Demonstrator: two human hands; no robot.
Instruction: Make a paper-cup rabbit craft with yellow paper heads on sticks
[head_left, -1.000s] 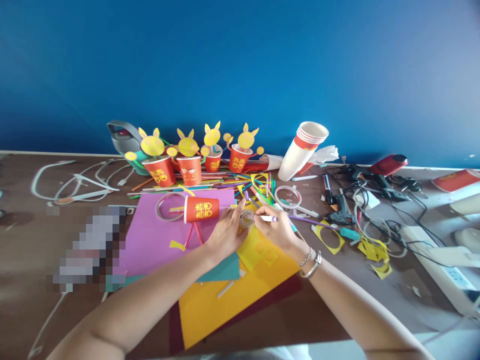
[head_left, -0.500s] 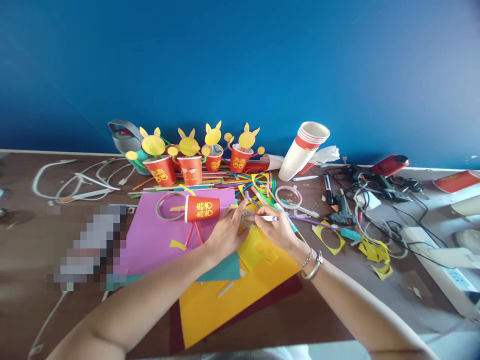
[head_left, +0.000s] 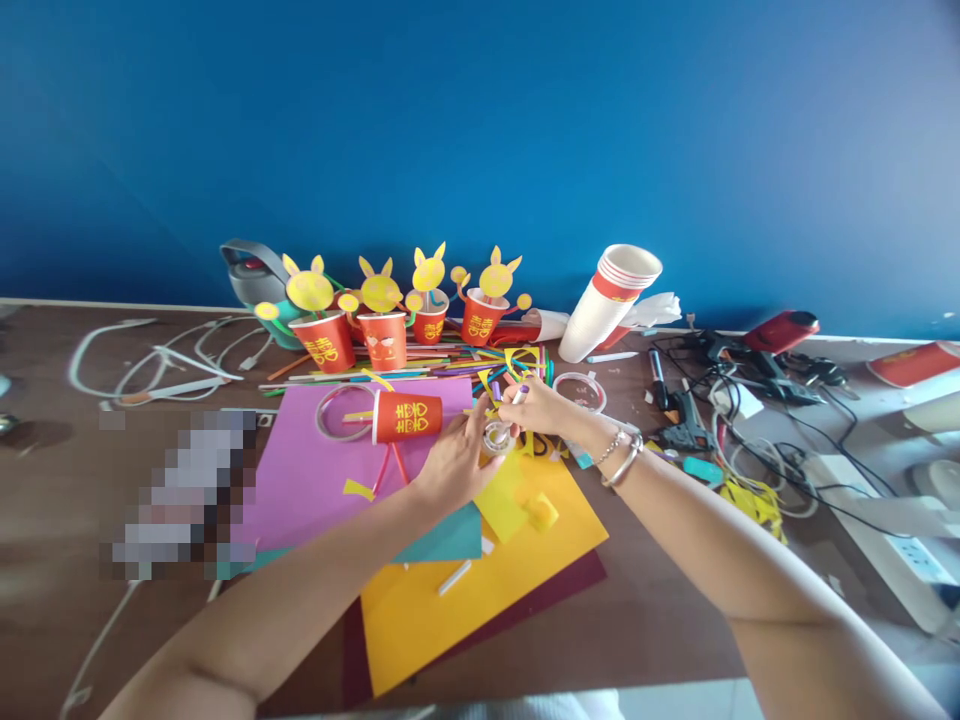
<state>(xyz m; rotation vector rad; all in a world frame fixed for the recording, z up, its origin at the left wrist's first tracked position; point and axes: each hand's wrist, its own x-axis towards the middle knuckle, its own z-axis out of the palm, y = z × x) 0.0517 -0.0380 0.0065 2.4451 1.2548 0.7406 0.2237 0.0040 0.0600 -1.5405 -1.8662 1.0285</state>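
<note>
A white marker pen point(head_left: 517, 397) is gripped in my right hand point(head_left: 538, 408), fingers closed round it. Its end is over a small clear ring point(head_left: 497, 436) that looks like a tape roll. My left hand point(head_left: 452, 458) holds this ring down between thumb and fingers, on yellow paper. Below the fingers lies a yellow sheet point(head_left: 504, 508) on a larger orange sheet point(head_left: 439, 630). Beside my left hand, a red paper cup point(head_left: 407, 416) lies on its side with red straws sticking out, on purple paper point(head_left: 300, 470).
Red cups with yellow rabbit-eared heads point(head_left: 322, 342) stand along the back. Right of them leans a stack of paper cups point(head_left: 600, 310). Glue guns point(head_left: 686, 425), black cables and a power strip point(head_left: 885, 535) crowd the right side. White cables point(head_left: 161, 365) lie at left.
My right hand has turned and moved slightly up and left with the pen, its forearm swinging across the paper scraps at right. My left hand stays on the ring.
</note>
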